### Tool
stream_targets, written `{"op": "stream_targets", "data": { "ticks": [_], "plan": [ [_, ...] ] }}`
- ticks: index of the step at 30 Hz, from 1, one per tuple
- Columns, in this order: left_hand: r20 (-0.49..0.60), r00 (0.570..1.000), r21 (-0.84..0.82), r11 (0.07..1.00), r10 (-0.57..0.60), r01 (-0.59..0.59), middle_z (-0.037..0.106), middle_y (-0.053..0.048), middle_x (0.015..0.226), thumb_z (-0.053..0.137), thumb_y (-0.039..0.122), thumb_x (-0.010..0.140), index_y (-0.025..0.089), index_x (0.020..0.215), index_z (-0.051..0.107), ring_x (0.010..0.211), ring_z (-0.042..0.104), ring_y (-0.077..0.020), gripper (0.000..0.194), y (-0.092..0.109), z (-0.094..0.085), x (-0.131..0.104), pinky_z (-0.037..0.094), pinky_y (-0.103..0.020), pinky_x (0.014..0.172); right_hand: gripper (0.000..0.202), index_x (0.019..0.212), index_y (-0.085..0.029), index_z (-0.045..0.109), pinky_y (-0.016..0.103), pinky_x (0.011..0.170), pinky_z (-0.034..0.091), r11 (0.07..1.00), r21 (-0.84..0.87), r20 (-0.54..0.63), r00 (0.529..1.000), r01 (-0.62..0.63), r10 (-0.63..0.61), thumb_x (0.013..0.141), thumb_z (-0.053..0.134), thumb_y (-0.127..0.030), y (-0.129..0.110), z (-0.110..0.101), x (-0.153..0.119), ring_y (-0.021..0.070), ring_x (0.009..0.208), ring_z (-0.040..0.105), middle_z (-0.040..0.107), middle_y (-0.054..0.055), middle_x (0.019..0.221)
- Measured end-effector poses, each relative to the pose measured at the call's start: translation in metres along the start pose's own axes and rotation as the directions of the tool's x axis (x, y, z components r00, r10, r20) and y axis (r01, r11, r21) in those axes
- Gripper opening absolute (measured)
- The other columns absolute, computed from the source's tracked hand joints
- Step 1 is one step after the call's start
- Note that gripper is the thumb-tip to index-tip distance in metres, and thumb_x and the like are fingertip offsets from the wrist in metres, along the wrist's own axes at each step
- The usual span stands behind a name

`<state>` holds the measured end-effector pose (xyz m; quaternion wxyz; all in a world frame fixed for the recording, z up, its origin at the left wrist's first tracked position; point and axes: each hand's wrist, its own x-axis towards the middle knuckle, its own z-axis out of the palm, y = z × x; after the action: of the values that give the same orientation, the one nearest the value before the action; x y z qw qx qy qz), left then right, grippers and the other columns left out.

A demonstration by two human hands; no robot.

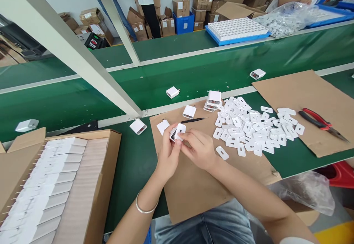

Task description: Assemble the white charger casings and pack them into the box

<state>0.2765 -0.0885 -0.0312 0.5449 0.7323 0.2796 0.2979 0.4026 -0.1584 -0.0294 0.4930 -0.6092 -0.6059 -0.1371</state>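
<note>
My left hand (168, 159) is closed around a white charger housing (173, 135) whose dark open end faces up. In my right hand (200, 149), thumb and fingertips pinch a small white cover plate (181, 128) with a slot, against that open end. Whether the plate is seated cannot be seen. Right of my hands lies a heap of similar loose plates (249, 126). Just beyond them is a thin black pointed tool (193, 120). Near it are a charger (189, 111), another one lying flat (162, 126) and a small stack of chargers (214, 97).
An open carton (112, 152) with rows of white chargers stands at left. Red-black pliers (323, 124) lie on cardboard (312, 89) at right. More chargers sit on the green belt (124, 82). A slanted metal post (69, 45) crosses the left side. Other people stand beyond.
</note>
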Motion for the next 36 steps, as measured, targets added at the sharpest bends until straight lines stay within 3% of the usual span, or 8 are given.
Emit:
{"op": "stream_targets", "data": {
  "ticks": [8,12,15,17,19,22,27,36],
  "plan": [
    [0.009,0.995,-0.093,0.991,-0.095,0.095,0.059,-0.008,0.13,0.043,0.053,0.102,0.025,0.129,0.055,0.121,0.056,-0.0253,0.04,0.001,0.001,0.005,0.048,-0.036,0.099,0.02,0.104,-0.024,0.062,0.03,0.066,0.055,0.99,0.138,0.086,0.996,-0.017,0.005,0.09,0.057,-0.012,0.004,-0.002,0.002,0.0181,0.075,0.065,0.07,0.004,0.085],
    [0.024,0.982,-0.194,0.963,-0.185,0.186,0.061,-0.008,0.127,0.04,0.052,0.103,0.024,0.126,0.058,0.114,0.059,-0.0251,0.041,0.0,0.0,0.01,0.051,-0.036,0.092,0.026,0.107,-0.025,0.065,0.032,0.07,0.056,0.968,0.227,0.197,0.979,-0.103,0.058,0.087,0.055,-0.013,0.004,-0.005,0.005,0.0187,0.079,0.065,0.066,0.005,0.09],
    [0.032,0.979,-0.213,0.956,-0.2,0.202,0.061,-0.008,0.127,0.041,0.052,0.102,0.024,0.126,0.059,0.111,0.059,-0.0245,0.041,-0.001,-0.001,0.011,0.05,-0.034,0.09,0.036,0.118,-0.026,0.066,0.032,0.07,0.056,0.931,0.294,0.201,0.966,-0.218,0.163,0.086,0.055,-0.013,0.004,-0.011,0.009,0.0181,0.083,0.063,0.063,0.006,0.1],
    [0.063,0.982,-0.226,0.955,-0.181,0.19,0.062,-0.009,0.127,0.041,0.051,0.102,0.024,0.127,0.059,0.111,0.059,-0.0247,0.041,0.001,-0.002,0.011,0.05,-0.034,0.089,0.046,0.131,-0.027,0.062,0.031,0.072,0.057,0.886,0.339,0.255,0.937,-0.318,0.239,0.088,0.055,-0.013,0.006,-0.018,0.014,0.017,0.087,0.062,0.059,0.008,0.114],
    [0.099,0.981,-0.244,0.952,-0.165,0.184,0.062,-0.009,0.126,0.04,0.05,0.102,0.024,0.127,0.06,0.111,0.059,-0.0252,0.041,0.003,-0.003,0.011,0.05,-0.033,0.087,0.052,0.142,-0.03,0.055,0.032,0.076,0.057,0.83,0.385,0.388,0.886,-0.405,0.253,0.092,0.055,-0.016,0.009,-0.026,0.02,0.0161,0.089,0.06,0.056,0.009,0.125],
    [0.095,0.98,-0.238,0.952,-0.175,0.193,0.064,-0.009,0.122,0.043,0.051,0.1,0.022,0.122,0.063,0.107,0.059,-0.0253,0.041,0.006,-0.005,0.011,0.05,-0.034,0.085,0.042,0.137,-0.033,0.06,0.033,0.08,0.057,0.766,0.439,0.502,0.835,-0.47,0.224,0.096,0.057,-0.022,0.017,-0.033,0.025,0.0157,0.086,0.057,0.059,0.007,0.118],
    [0.078,0.981,-0.216,0.958,-0.176,0.189,0.065,-0.008,0.114,0.044,0.055,0.099,0.022,0.115,0.064,0.101,0.059,-0.0245,0.042,0.003,-0.009,0.01,0.049,-0.034,0.085,0.029,0.122,-0.028,0.069,0.034,0.081,0.057,0.705,0.515,0.479,0.846,-0.487,0.234,0.093,0.066,-0.025,0.025,-0.031,0.024,0.0155,0.085,0.058,0.059,0.006,0.111],
    [0.032,0.999,-0.112,0.994,0.021,-0.017,0.065,-0.009,0.114,0.044,0.049,0.102,0.024,0.12,0.063,0.106,0.06,-0.024,0.036,0.007,-0.01,0.006,0.049,-0.036,0.094,0.025,0.115,-0.029,0.071,0.037,0.084,0.06,0.73,0.549,0.427,0.887,-0.407,0.174,0.09,0.072,-0.026,0.025,-0.031,0.024,0.0191,0.097,0.062,0.059,0.007,0.116]
  ]
}}
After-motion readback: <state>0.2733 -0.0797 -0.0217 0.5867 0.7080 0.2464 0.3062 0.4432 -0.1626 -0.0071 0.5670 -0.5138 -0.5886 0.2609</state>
